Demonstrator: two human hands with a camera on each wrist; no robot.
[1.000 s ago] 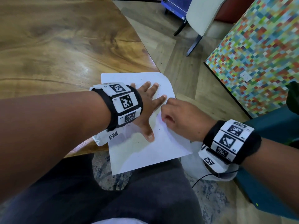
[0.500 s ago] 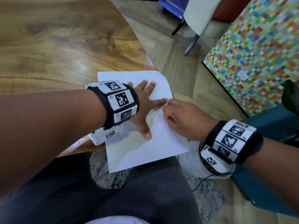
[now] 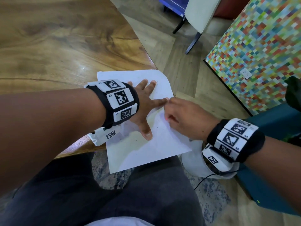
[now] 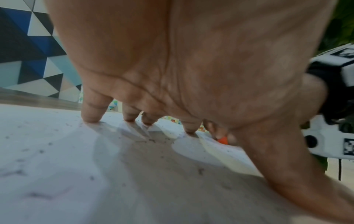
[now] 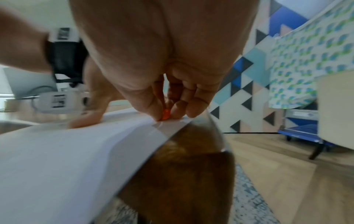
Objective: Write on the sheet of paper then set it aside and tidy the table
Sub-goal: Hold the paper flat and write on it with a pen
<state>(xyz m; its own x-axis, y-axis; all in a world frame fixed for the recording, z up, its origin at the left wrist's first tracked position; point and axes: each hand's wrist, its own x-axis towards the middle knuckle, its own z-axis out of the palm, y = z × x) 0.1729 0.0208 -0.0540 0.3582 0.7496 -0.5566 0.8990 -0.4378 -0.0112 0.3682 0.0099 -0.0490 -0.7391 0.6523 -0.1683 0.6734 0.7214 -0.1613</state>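
Paper (image 3: 143, 149), flat white sheet, overhangs glossy wooden table (image 3: 57, 46).

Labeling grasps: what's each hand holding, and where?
Right hand pinches a small orange thing near its tip, against the paper. Left hand holds nothing, pressing the paper flat.

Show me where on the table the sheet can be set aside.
Bare wood spreads across the wooden table beyond and left of the sheet of paper. The corner is crowded: left hand presses the sheet, right hand pinches a small orange writing tool.
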